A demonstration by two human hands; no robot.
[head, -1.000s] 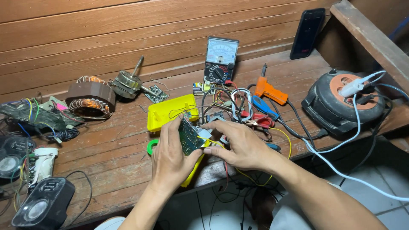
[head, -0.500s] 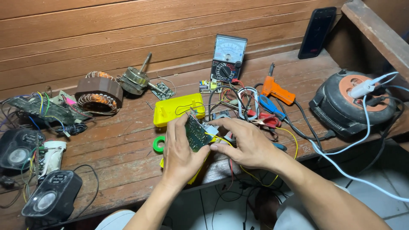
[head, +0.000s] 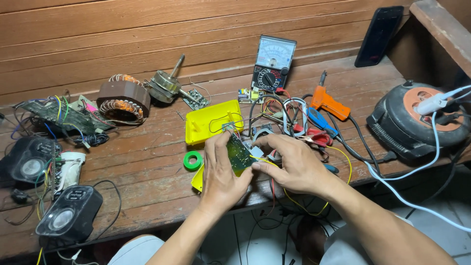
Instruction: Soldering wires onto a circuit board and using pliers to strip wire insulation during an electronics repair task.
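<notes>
**Circuit board lifted out of its yellow housing and held in both hands**

The wooden bench [head: 147, 172] carries the work. On it, from largest to smallest: a black-and-orange cable reel [head: 417, 122] at the right edge; a wound motor stator [head: 122, 98] at the left; an open yellow plastic housing [head: 211, 125] just beyond the hands; an analogue multimeter [head: 272, 64] propped against the back wall; an orange soldering gun [head: 328, 104]; and a green tape roll [head: 192, 160] beside the left hand.

Progress, as judged from this layout: the housing lies opened and empty of its board, so disassembly appears complete; the meter and soldering gun lie untouched, so testing or repair seems not yet begun.

The green circuit board [head: 239, 154] is held above the near bench edge, tilted, trace side partly toward the camera, with thin wires trailing from it. The left hand [head: 221, 176] grips its left edge between thumb and fingers. The right hand [head: 294, 164] is closed about its right edge, fingertips pinching near the white connector [head: 255, 150].
</notes>
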